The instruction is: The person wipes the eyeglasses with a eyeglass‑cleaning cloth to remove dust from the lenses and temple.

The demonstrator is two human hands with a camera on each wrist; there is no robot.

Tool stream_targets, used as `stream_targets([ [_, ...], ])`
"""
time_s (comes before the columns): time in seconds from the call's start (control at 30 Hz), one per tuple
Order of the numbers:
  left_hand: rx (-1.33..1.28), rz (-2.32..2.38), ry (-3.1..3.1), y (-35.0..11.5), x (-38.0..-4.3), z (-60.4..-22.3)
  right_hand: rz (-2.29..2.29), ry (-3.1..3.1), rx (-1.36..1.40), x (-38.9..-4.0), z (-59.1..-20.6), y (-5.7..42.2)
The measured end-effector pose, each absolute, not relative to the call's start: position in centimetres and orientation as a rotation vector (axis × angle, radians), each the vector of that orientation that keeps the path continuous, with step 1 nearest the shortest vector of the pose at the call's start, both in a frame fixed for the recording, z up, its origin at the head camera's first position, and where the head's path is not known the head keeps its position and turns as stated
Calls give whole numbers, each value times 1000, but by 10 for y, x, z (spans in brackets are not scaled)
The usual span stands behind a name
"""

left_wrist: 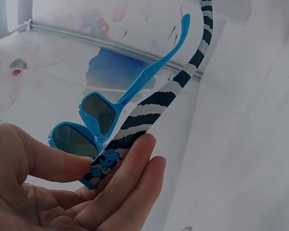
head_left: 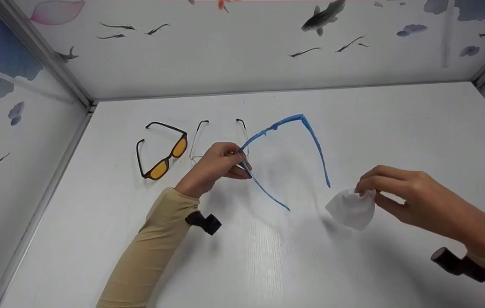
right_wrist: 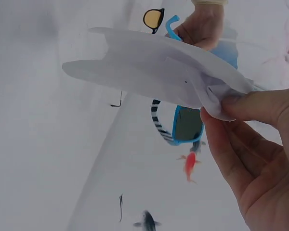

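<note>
Blue-framed sunglasses [head_left: 287,121] are held up above the table, their temples spread. My left hand [head_left: 221,161] pinches them at one hinge corner between thumb and fingers. In the left wrist view the dark lenses [left_wrist: 102,114] show, and the near temple [left_wrist: 151,107] has black and white zebra stripes. To the right, my right hand [head_left: 413,201] pinches a thin white cloth [head_left: 351,209] by its edge, and the cloth hangs apart from the sunglasses. Seen from the right wrist, the cloth [right_wrist: 149,67] covers part of the sunglasses [right_wrist: 189,124].
Black-framed glasses with orange lenses [head_left: 159,167] lie on the white table [head_left: 234,265] at the left. Beside them are thin wire-framed glasses [head_left: 194,139], partly hidden behind my left hand. Panels printed with fish [head_left: 323,17] stand along the table's back and left sides.
</note>
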State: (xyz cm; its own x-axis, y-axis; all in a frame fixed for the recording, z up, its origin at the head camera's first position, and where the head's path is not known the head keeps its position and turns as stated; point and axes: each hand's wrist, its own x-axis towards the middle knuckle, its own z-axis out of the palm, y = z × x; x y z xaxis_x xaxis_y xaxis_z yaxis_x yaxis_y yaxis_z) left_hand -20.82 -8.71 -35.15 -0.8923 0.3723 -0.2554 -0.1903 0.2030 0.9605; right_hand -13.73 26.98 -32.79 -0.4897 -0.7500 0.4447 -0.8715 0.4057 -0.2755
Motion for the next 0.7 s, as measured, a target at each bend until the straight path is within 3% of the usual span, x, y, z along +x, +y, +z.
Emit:
stream_targets([
  [0.7, 366, 1499, 1935, -90, -207, -349, 833, -2405, 983, -163, -354, 240],
])
